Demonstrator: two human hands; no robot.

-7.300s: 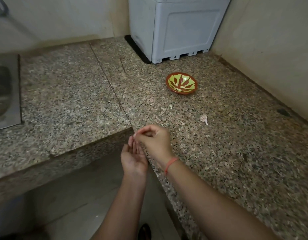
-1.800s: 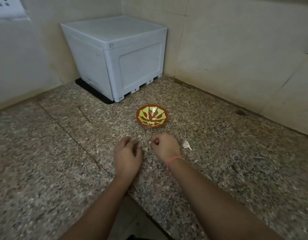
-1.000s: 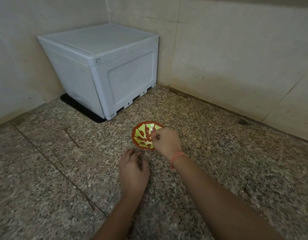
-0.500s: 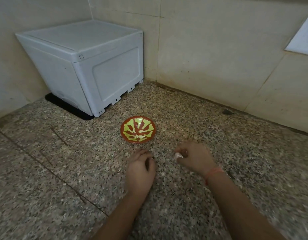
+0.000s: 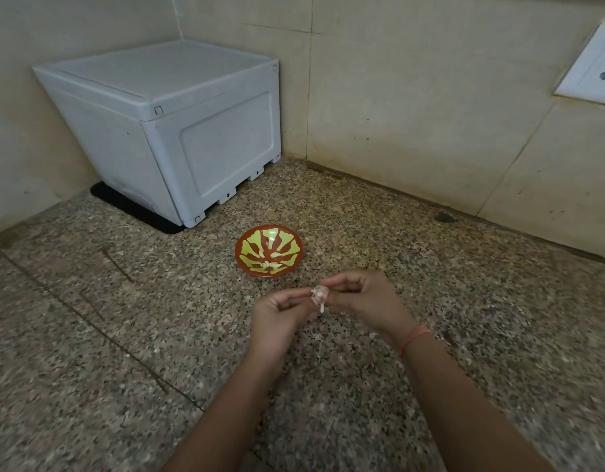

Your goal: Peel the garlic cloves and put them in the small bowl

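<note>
A small red bowl (image 5: 269, 251) with a green leaf pattern stands on the granite counter (image 5: 90, 318); pale peeled cloves (image 5: 272, 265) lie inside it near the front rim. Just in front of the bowl, above the counter, a whitish unpeeled garlic clove (image 5: 319, 296) is held between both hands. My left hand (image 5: 280, 316) pinches it from the left with curled fingers. My right hand (image 5: 364, 298), with an orange thread on its wrist, pinches it from the right.
A grey plastic box (image 5: 178, 131) on a black mat fills the back corner behind the bowl. Tiled walls close the back and right sides, with a white switch plate (image 5: 590, 73) at upper right. A seam runs across the counter at left.
My right hand picked the clove up from the counter to the right of the bowl. My left hand lifted off the counter and joined it; both now hold the clove together.
</note>
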